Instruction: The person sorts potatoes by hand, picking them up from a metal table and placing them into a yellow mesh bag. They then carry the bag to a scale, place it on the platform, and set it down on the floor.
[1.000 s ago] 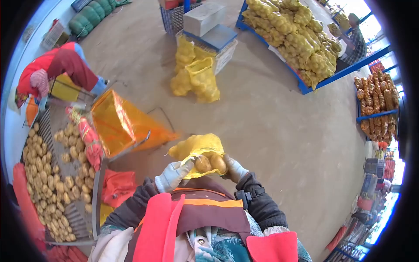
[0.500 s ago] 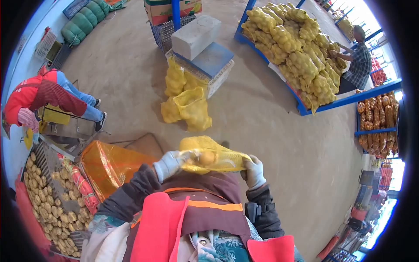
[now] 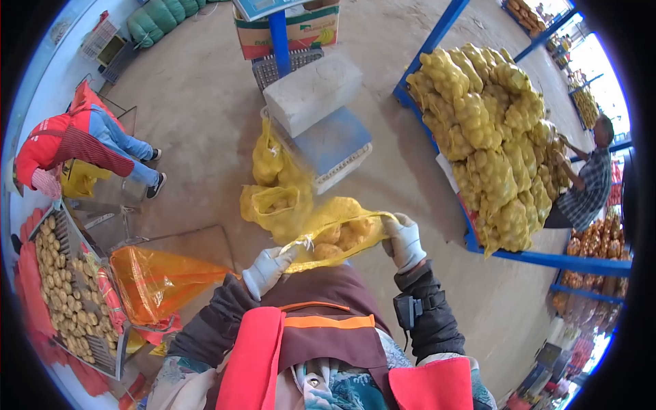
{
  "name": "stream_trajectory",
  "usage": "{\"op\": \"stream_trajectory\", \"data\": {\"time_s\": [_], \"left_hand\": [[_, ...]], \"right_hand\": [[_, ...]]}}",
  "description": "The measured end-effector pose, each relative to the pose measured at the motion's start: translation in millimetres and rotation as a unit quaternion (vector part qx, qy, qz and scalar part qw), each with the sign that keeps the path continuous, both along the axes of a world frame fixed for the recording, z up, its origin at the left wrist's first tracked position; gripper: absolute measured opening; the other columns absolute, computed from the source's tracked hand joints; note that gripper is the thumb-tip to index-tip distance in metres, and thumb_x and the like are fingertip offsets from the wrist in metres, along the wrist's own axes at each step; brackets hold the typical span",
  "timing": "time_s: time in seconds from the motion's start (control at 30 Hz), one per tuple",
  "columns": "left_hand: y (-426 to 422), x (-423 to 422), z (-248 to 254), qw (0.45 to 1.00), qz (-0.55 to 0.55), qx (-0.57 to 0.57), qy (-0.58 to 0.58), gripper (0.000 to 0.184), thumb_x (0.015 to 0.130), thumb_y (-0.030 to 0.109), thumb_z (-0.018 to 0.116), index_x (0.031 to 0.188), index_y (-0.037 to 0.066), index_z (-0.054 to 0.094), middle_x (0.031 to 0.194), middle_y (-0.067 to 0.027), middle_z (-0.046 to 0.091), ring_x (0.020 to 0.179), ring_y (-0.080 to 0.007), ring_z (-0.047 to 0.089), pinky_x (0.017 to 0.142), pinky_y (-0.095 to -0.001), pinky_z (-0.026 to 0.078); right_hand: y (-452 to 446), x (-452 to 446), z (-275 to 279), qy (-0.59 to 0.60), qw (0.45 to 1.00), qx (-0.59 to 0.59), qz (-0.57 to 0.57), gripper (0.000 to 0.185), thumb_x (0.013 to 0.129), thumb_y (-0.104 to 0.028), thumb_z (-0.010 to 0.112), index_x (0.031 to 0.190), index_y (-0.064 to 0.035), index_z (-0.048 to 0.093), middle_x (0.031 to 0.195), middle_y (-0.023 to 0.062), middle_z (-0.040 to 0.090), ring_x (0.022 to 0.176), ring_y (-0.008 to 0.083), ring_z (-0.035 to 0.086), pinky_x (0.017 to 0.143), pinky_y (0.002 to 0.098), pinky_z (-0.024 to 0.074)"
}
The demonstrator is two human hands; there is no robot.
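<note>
A yellow mesh bag (image 3: 336, 210) with several potatoes (image 3: 347, 236) inside hangs between my hands in front of my apron, its mouth stretched wide toward me. My left hand (image 3: 268, 272), in a pale glove, is closed on the left end of the bag's rim. The right end of the rim is gripped by my right hand (image 3: 406, 243), gloved as well. Just beyond the held bag, another open yellow mesh bag (image 3: 268, 205) with potatoes stands on the floor. Behind it a yellow mesh bag (image 3: 266, 160) leans against a low platform (image 3: 335, 147) with a blue top.
A pale block (image 3: 312, 93) rests on the platform. To the right, filled yellow bags (image 3: 485, 137) are piled within a blue frame (image 3: 540, 257); a person in a checked shirt (image 3: 589, 188) reaches into them. At left, a person in red (image 3: 55, 147) bends by a potato-covered sorting table (image 3: 120, 355).
The bag's mouth has been spread open, showing the potatoes inside. My right hand has moved up slightly. The view has shifted, bringing the floor bags closer to the held bag.
</note>
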State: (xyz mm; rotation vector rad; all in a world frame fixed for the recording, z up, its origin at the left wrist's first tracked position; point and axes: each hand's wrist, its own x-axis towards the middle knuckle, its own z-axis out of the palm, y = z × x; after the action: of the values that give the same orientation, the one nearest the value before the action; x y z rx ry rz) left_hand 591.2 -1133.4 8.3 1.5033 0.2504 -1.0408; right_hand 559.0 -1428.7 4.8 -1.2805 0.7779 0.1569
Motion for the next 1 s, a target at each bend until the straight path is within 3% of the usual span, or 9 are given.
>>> {"op": "stream_trajectory", "data": {"time_s": [0.17,0.2,0.27,0.47,0.57,0.63,0.7,0.77,1.0], "left_hand": [[-54,66,18,0.992,0.088,-0.058,-0.073,0.034,0.094,0.037,0.056,0.103,0.006,0.066,0.067,0.0040,0.053,0.052,-0.0036,0.043,0.045,-0.0227,0.034],[-61,84,32,0.991,0.052,-0.058,-0.111,0.034,0.096,0.036,0.053,0.092,0.004,0.062,0.066,0.0049,0.051,0.055,-0.0043,0.044,0.048,-0.0220,0.035],[-82,111,46,0.990,0.057,-0.058,-0.119,0.032,0.097,0.035,0.053,0.094,0.004,0.062,0.066,0.0051,0.051,0.054,-0.0041,0.043,0.048,-0.0221,0.035],[-133,176,15,0.978,0.168,-0.112,-0.057,0.028,0.096,0.032,0.054,0.107,0.008,0.065,0.068,0.0052,0.055,0.049,-0.0036,0.041,0.045,-0.0202,0.032],[-165,216,32,0.955,0.271,-0.122,-0.004,0.028,0.096,0.032,0.053,0.106,0.008,0.065,0.067,0.0049,0.055,0.048,-0.0043,0.041,0.043,-0.0211,0.032],[-168,242,-7,0.948,0.300,-0.102,-0.005,0.027,0.096,0.032,0.053,0.103,0.009,0.065,0.064,0.0047,0.052,0.045,-0.0056,0.039,0.041,-0.0225,0.032],[-168,268,-39,0.955,0.294,-0.040,-0.016,0.031,0.088,0.034,0.063,0.105,0.009,0.068,0.076,0.0020,0.060,0.054,-0.0073,0.046,0.049,-0.0225,0.038],[-173,296,-63,0.947,0.321,-0.025,-0.006,0.027,0.086,0.035,0.064,0.096,0.011,0.069,0.072,0.0028,0.057,0.054,-0.0079,0.046,0.050,-0.0222,0.038],[-170,359,-76,0.925,0.379,0.000,-0.009,0.023,0.087,0.033,0.064,0.093,0.012,0.068,0.072,0.0025,0.057,0.056,-0.0086,0.048,0.052,-0.0245,0.040]], "right_hand": [[-48,80,30,-0.064,0.997,-0.037,0.001,0.019,0.090,-0.017,0.058,0.096,0.0011,0.057,0.065,0.0048,0.055,0.037,0.0079,0.039,0.032,0.0224,0.0263],[-52,94,34,-0.072,0.997,-0.034,-0.013,0.019,0.089,-0.017,0.059,0.096,0.0012,0.057,0.065,0.0048,0.055,0.037,0.0083,0.039,0.032,0.0225,0.0262],[-68,128,42,-0.089,0.995,-0.041,-0.004,0.019,0.089,-0.017,0.059,0.095,0.0014,0.057,0.066,0.0049,0.055,0.037,0.0086,0.039,0.032,0.0227,0.0261],[-112,228,28,-0.116,0.993,-0.023,0.020,0.020,0.088,-0.018,0.059,0.092,0.0016,0.058,0.064,0.0045,0.054,0.038,0.0091,0.040,0.033,0.0234,0.0267],[-132,293,11,-0.076,0.994,-0.004,0.082,0.020,0.088,-0.017,0.058,0.092,0.0022,0.058,0.063,0.0044,0.054,0.038,0.0095,0.040,0.033,0.0245,0.0279],[-138,332,-8,-0.076,0.990,-0.018,0.119,0.020,0.086,-0.016,0.059,0.094,0.0022,0.057,0.063,0.0049,0.054,0.039,0.0105,0.042,0.034,0.0256,0.0299],[-141,369,-26,-0.032,0.990,-0.033,0.132,0.020,0.084,-0.015,0.061,0.094,0.0021,0.057,0.063,0.0049,0.054,0.039,0.0108,0.043,0.035,0.0260,0.0309],[-142,405,-34,-0.029,0.989,-0.020,0.144,0.021,0.083,-0.016,0.062,0.093,0.0017,0.057,0.063,0.0045,0.053,0.040,0.0108,0.042,0.035,0.0261,0.0298],[-142,482,-51,-0.003,0.978,0.009,0.207,0.020,0.082,-0.015,0.063,0.094,-0.0002,0.056,0.065,0.0047,0.053,0.042,0.0116,0.043,0.037,0.0264,0.0296]]}}
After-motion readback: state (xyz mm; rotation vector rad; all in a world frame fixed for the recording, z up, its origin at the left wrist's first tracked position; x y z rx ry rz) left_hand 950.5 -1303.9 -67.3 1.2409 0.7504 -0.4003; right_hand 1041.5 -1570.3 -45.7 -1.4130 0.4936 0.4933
